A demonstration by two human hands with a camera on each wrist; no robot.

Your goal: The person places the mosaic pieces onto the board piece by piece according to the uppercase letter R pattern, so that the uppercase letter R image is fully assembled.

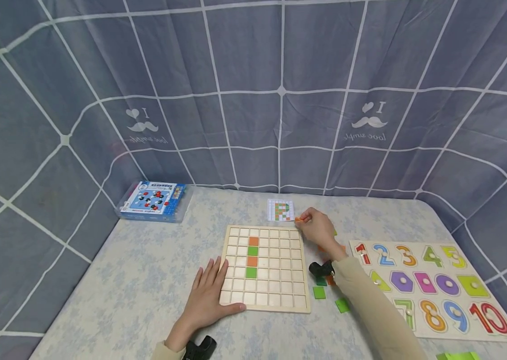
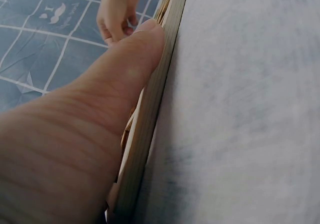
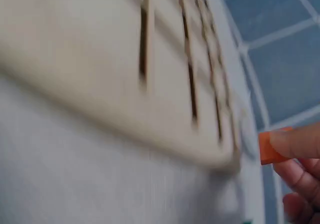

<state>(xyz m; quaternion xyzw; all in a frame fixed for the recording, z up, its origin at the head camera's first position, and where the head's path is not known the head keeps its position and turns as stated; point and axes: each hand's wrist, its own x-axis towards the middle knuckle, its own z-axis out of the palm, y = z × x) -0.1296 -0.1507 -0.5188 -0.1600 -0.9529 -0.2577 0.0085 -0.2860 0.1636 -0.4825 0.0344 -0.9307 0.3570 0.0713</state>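
Note:
A wooden grid board (image 1: 280,287) lies flat on the table; one of its columns bears orange (image 1: 252,261) and green square tiles (image 1: 251,272) in alternation. My left hand (image 1: 210,295) rests at the board's lower left corner with fingers straight, the thumb along the front edge. Over the board's far right corner, my right hand (image 1: 318,227) pinches an orange square tile (image 3: 270,146) between thumb and fingertips. Just beyond the board lies a pattern card (image 1: 280,210) with a coloured grid figure. Loose green tiles (image 1: 319,292) lie right of the board, partly hidden by the right forearm.
A number and shape puzzle board (image 1: 433,295) occupies the right side of the table. At the back left lies a blue boxed set (image 1: 152,201) in clear plastic. Part of a bright green object (image 1: 458,356) shows at the bottom right. Grey gridded cloth (image 1: 253,120) hangs behind the table.

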